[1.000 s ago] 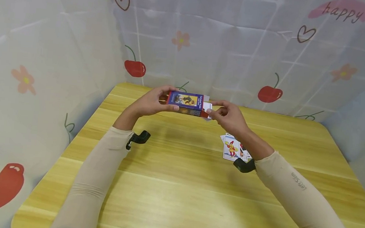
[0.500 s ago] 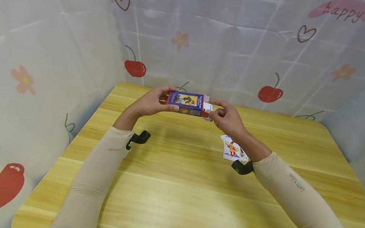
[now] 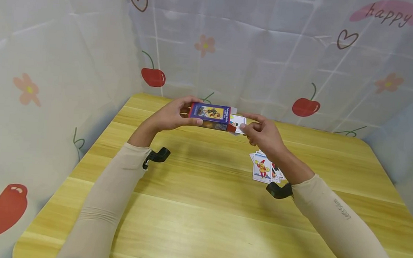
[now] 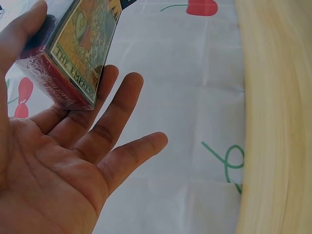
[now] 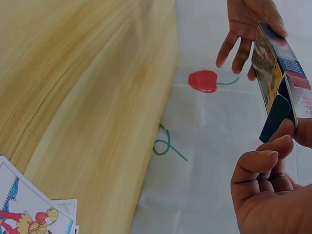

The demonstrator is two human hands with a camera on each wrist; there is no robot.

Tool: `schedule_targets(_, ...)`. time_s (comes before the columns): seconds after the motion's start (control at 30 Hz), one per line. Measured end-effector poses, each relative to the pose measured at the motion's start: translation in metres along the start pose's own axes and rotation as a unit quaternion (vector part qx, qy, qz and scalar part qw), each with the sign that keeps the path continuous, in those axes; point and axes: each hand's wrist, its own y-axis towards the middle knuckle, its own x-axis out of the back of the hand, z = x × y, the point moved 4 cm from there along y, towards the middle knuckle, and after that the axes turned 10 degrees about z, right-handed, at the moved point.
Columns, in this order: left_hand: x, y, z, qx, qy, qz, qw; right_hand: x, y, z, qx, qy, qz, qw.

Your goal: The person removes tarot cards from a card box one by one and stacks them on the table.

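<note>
My left hand [image 3: 173, 114] grips a blue and red tarot card box [image 3: 210, 113] by its left end, thumb in front, holding it above the table. In the left wrist view the box's underside [image 4: 85, 48] reads "THE EMPRESS", and the other fingers of that hand [image 4: 73, 146] spread loosely. At the box's open right end, my right hand [image 3: 264, 133] pinches a white-edged playing card [image 3: 239, 124] between thumb and fingers; the card sticks partly out. Flaps [image 5: 276, 117] stand out at the open end in the right wrist view.
A small loose pile of picture cards [image 3: 263, 170] lies on the wooden table [image 3: 199, 217] below my right forearm. Black camera mounts [image 3: 158, 155] sit at both wrists. A printed curtain [image 3: 249, 47] hangs behind the table's far edge.
My right hand first stays at the box's open end, then moves right, drawing the card farther out. The left hand and the box hold nearly still.
</note>
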Motion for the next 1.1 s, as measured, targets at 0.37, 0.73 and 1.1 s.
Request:
schedule_targets(0.37,0.0,0.001,0.0,0.002,-0.002,-0.002,1.0,0.01,-0.009,-0.004,-0.012,0.037,-0.021,0.999)
schedule_targets(0.73,-0.001,0.0,0.0,0.002,-0.005,0.001,1.0,0.011,-0.01,-0.007,0.01,0.045,-0.031,0.998)
schedule_targets(1.1,-0.002,0.0,0.001,0.006,-0.003,0.0,1.0,0.014,-0.011,-0.009,0.019,0.045,-0.043,0.998)
